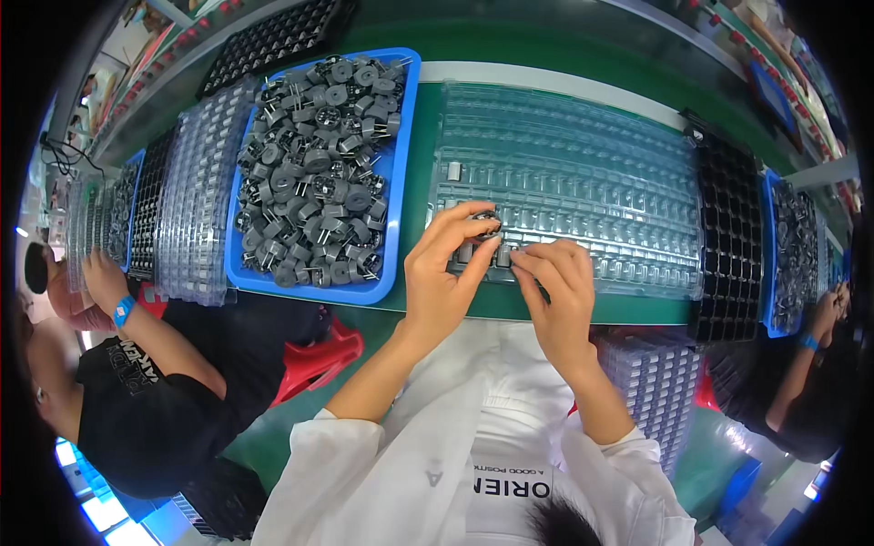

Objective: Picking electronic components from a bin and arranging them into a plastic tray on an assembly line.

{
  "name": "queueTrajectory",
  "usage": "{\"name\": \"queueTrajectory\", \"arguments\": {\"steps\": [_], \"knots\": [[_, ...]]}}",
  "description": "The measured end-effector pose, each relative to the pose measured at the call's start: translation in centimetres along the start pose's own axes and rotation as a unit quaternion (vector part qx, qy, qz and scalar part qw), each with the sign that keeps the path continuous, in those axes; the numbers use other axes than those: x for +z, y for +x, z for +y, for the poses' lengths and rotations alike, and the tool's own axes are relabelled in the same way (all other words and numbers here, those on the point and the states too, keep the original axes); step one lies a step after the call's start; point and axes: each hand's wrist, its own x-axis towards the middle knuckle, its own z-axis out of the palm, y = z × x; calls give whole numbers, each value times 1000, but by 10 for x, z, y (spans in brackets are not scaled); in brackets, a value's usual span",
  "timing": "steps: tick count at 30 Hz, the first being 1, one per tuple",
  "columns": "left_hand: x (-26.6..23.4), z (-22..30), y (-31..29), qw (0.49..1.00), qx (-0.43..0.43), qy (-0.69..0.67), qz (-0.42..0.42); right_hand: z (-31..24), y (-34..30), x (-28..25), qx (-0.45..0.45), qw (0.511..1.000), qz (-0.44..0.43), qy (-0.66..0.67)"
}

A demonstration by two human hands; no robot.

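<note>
Between the thumb and forefinger of my left hand (pixel 442 273) is a small dark round component (pixel 489 218), gripped over the near left part of a clear plastic tray (pixel 564 118). Beside it, my right hand (pixel 560 291) is closed, its thumb and forefinger pinched at a small silver cylinder (pixel 503 258) at the tray's near edge. Another silver piece (pixel 466 252) shows partly behind my left fingers. One more silver cylinder (pixel 454 171) lies in a slot at the tray's left side. The tray has rows of moulded slots.
Left of the tray, a blue bin (pixel 397 209) is heaped with dark grey round components with pins. Stacked clear trays (pixel 196 200) stand beyond it. A black gridded tray (pixel 728 227) borders the right side. Co-workers sit on both sides; one hand (pixel 107 282) shows at far left.
</note>
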Motion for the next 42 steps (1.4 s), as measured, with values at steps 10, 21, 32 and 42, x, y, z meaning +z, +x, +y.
{"name": "queueTrajectory", "arguments": {"steps": [10,21,32,42], "knots": [[3,19,-4,983,-70,-106,-130,-4,20,-55,226,909,-26,348],[16,31,0,982,-32,-102,-154,0,13,-71,69,984,-3,165],[17,37,-3,984,-28,-62,-164,1,13,-64,-17,993,17,119],[15,40,0,984,-10,-55,-169,0,15,-67,-22,994,10,111]]}}
